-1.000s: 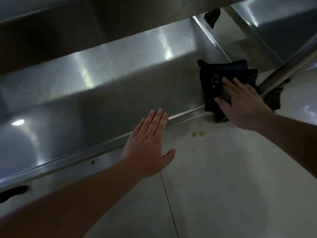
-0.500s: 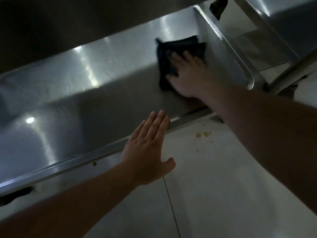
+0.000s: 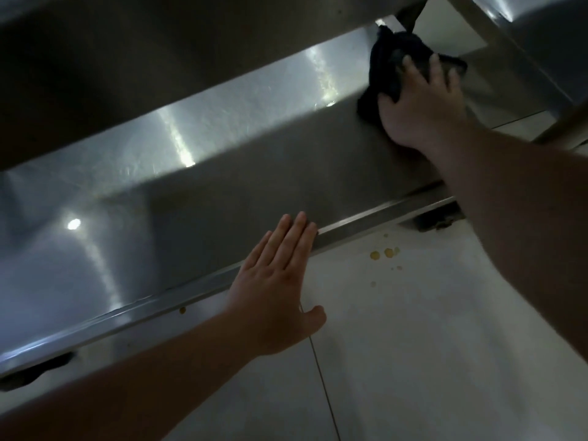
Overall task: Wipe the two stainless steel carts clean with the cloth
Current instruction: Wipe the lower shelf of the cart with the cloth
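The cloth (image 3: 386, 73) lies bunched at the far right end of the cart's lower shelf (image 3: 222, 198), up against the corner where the shelf floor meets its raised back wall. It is dark, soft and limp; it folds and rucks under the right hand (image 3: 420, 103), which lies spread over it, fingers fairly straight, pressing it flat to the steel rather than gripping it. A rag like that looks light and gives no resistance of its own, so I judge the pressure has to come from the palm, and the safest hold is a flat hand over the middle of the wad with the loose edges tucked under, or it will likely trail and smear.

The left hand (image 3: 280, 281) is open, fingers together and straight, their tips resting on the shelf's front lip (image 3: 366, 216); it holds nothing and seems to steady the cart. The steel is hard, smooth and slick, with bright glare streaks across it, so the cloth should glide easily, though the cart may roll if pushed hard. A caster (image 3: 434, 218) shows under the right corner.

On the pale floor tiles (image 3: 413, 345) just in front sit a few yellowish spots (image 3: 383, 253), and one more on the lip further left. Another steel surface, dimly lit, is above.
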A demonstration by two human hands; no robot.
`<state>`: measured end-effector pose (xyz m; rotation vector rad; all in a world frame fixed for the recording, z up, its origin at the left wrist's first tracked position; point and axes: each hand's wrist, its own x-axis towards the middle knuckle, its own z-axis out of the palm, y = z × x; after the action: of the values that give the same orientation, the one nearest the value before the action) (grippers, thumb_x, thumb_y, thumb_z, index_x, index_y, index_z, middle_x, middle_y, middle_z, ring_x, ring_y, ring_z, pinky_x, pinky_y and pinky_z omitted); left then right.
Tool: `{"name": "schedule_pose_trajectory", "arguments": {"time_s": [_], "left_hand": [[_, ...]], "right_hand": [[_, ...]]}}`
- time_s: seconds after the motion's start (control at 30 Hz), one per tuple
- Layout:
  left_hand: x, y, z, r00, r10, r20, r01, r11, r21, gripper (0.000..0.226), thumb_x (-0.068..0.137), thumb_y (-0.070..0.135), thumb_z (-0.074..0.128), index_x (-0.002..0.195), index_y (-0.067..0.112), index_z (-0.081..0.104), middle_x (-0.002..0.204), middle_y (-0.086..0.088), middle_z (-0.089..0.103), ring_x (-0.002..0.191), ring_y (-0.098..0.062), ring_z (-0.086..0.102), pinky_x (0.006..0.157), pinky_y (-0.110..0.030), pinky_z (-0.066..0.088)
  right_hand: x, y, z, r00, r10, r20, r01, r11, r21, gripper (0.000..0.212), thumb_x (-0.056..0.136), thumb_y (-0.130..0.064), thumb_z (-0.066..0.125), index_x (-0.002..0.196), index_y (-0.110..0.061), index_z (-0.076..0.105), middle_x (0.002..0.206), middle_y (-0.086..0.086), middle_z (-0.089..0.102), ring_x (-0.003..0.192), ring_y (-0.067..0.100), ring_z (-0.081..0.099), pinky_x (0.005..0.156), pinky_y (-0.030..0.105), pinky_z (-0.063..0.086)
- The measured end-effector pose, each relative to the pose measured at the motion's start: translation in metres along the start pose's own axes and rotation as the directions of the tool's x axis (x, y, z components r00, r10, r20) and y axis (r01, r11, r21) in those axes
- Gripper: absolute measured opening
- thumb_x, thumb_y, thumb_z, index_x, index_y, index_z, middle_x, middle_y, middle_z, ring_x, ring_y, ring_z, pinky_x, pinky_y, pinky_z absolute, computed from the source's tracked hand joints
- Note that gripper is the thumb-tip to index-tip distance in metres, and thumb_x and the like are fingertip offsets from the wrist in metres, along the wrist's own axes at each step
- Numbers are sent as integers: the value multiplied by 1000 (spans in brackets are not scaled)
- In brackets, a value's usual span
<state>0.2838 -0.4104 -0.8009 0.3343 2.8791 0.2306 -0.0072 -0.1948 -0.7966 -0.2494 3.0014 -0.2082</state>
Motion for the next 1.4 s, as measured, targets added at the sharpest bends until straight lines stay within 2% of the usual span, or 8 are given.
{"name": "schedule_pose_trajectory", "arguments": {"time_s": [0.33,0.57,0.73,0.83,0.93,1.1,1.27,1.4], "left_hand": [[3,-7,-9,993,29,115,-23,999,-47,116,87,73,44,161,26,-32,163,9,-46,147,-7,-45,123,-32,-20],[3,-8,-6,993,19,116,-15,999,-32,118,85,70,48,162,24,-29,166,7,-42,149,-7,-43,123,-32,-21],[3,-4,-4,994,12,112,-13,1000,1,119,86,70,51,162,22,-28,169,4,-38,152,-12,-39,122,-33,-22],[6,-3,-6,987,9,163,-10,1000,8,121,87,67,56,163,19,-26,170,1,-34,154,-14,-36,122,-33,-22],[8,-7,-14,978,39,204,-24,997,-73,118,91,61,60,165,15,-19,172,-2,-28,152,-12,-34,121,-32,-20],[-40,-57,-18,962,230,146,-238,971,35,92,104,46,48,167,20,-13,173,1,-25,158,-12,-27,121,-26,-23],[-131,-161,-20,983,-127,-131,128,992,3,78,104,57,30,169,22,7,175,3,-6,161,-12,-11,131,-36,4],[-200,-228,-21,828,-556,-75,550,830,-90,87,97,75,12,169,30,-5,174,11,-16,159,-6,-18,127,-34,-3]], "right_hand": [[-89,-84,18,805,-574,154,568,819,82,72,96,-66,15,163,-40,11,169,-21,7,158,12,-3,128,42,3],[-76,16,0,962,-230,147,235,972,-18,91,84,-74,12,165,-30,11,172,-14,5,159,19,2,126,46,6],[-38,-48,3,993,12,119,-17,999,40,77,96,-65,16,164,-31,4,172,-12,-4,158,30,-8,125,51,-4],[-53,-140,13,956,-244,164,237,970,58,74,99,-62,24,164,-33,4,172,-12,-2,159,29,-5,126,52,-1],[-87,-211,22,795,-541,273,542,837,80,72,101,-65,28,163,-39,3,171,-18,-5,158,21,-9,127,47,-3],[-101,-195,25,756,-605,250,608,791,75,68,104,-62,24,164,-36,4,170,-19,-4,157,11,-9,127,40,-3],[-87,-123,19,937,-333,106,331,943,37,68,106,-51,34,164,-22,15,172,-8,9,159,21,6,127,47,5],[-79,-122,27,996,-14,86,9,998,59,77,97,-56,22,164,-20,12,173,-5,4,159,29,1,127,52,1]]}}
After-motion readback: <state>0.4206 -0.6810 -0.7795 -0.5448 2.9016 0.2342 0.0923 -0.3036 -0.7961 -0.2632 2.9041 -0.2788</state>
